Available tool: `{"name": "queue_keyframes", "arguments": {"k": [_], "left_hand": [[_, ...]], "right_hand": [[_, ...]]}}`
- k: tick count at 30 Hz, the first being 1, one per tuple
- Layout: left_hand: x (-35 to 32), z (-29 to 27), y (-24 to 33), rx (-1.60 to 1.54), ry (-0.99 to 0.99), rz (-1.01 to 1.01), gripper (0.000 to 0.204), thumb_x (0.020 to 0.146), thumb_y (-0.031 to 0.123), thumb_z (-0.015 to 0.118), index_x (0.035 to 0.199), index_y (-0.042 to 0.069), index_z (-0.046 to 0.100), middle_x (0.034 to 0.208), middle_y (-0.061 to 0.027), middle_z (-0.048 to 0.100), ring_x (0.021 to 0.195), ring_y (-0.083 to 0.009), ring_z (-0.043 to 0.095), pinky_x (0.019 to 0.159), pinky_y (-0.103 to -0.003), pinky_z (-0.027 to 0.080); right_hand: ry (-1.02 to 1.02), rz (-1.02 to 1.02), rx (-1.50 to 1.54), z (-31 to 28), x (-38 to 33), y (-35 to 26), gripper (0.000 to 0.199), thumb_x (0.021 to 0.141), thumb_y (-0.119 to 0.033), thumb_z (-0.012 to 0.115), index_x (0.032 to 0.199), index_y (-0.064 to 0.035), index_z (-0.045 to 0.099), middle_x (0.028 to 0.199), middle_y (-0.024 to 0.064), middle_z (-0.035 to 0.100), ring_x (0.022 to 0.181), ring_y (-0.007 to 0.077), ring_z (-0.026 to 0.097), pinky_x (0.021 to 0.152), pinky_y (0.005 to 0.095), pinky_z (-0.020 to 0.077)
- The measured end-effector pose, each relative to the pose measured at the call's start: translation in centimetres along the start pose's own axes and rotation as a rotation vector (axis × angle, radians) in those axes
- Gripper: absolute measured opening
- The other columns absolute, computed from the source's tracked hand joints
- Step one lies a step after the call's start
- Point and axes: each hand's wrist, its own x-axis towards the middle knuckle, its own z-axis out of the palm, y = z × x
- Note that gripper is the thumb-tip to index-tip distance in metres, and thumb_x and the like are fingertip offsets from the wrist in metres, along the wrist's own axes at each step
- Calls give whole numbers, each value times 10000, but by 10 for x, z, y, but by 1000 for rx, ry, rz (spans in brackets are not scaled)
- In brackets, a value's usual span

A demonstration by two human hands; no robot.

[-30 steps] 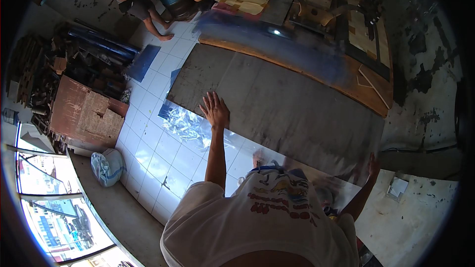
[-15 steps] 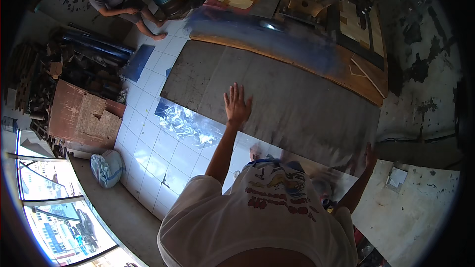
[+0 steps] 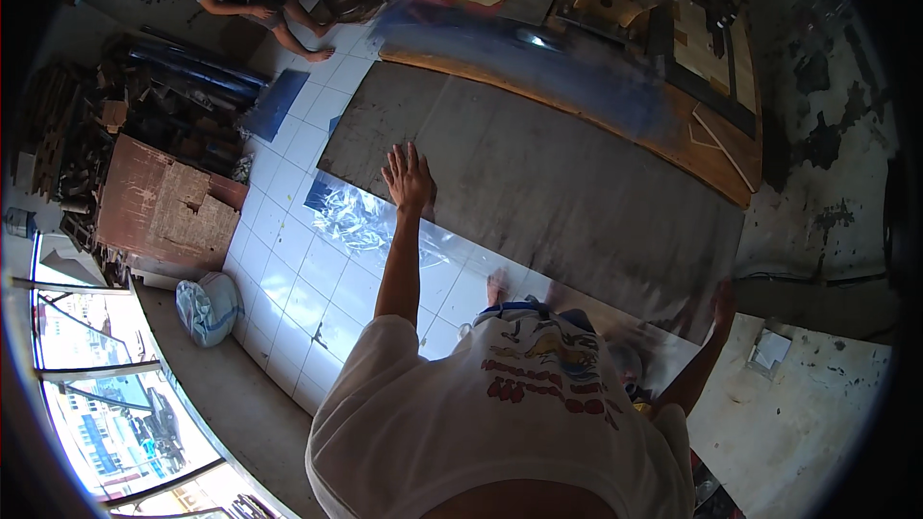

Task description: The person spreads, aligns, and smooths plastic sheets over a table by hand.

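A large dark grey sheet (image 3: 538, 183) lies flat in front of me. My left hand (image 3: 410, 179) rests on it near its left end, palm down with fingers spread, holding nothing. Clear plastic film (image 3: 481, 258) shows along the sheet's near edge and hangs past it. My right hand (image 3: 721, 306) is at the sheet's near right corner, against its short edge. That hand is dim and its fingers are hard to make out, so whether it grips the film or the edge I cannot tell.
Beyond the sheet is a wooden-edged board (image 3: 577, 115) with bluish film, beside machinery (image 3: 625, 10). Two people are at the far left, one barefoot (image 3: 317, 55). Scrap wood (image 3: 173, 202) and a white sack (image 3: 210, 309) stand left. A pale table (image 3: 798, 413) is at right.
My left hand has slid left along the grey sheet, toward its left end. The right hand stays at the right corner. The view has shifted slightly.
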Motion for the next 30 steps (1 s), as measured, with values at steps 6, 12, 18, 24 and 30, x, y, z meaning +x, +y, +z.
{"name": "queue_keyframes", "arguments": {"k": [6,12,18,24,30], "left_hand": [[16,2,-1,-65,189,6,321,884,370,516,1098,148,602,1161,-76,530,1064,-281,500,874,-466,396],[52,13,-57,182,168,204,185,796,244,570,837,101,680,915,-95,644,938,-314,554,785,-441,458],[50,7,-7,-74,52,99,337,886,335,513,790,41,645,842,-155,650,826,-377,610,741,-483,470],[67,-2,-7,-391,-263,102,354,919,310,494,794,-5,595,683,-154,631,620,-290,643,539,-402,521],[60,0,-30,-948,-502,-156,305,939,286,480,791,29,548,567,-57,544,487,-141,580,416,-283,512]], "right_hand": [[32,-129,-166,-5,18,62,352,888,-278,463,1129,-36,545,935,165,579,780,274,562,660,413,464],[-52,2,-47,20,16,34,615,921,-512,321,1226,-10,499,999,243,609,840,363,609,727,469,464],[-7,272,361,1,-15,-7,744,888,-629,366,1188,38,505,895,151,583,679,235,603,592,372,526],[82,263,293,-11,-24,-19,736,878,-612,410,1055,86,565,742,137,587,597,229,604,525,361,502],[-79,89,135,-29,-96,-42,610,766,-553,651,948,26,587,786,118,638,659,171,605,596,319,481]]}}
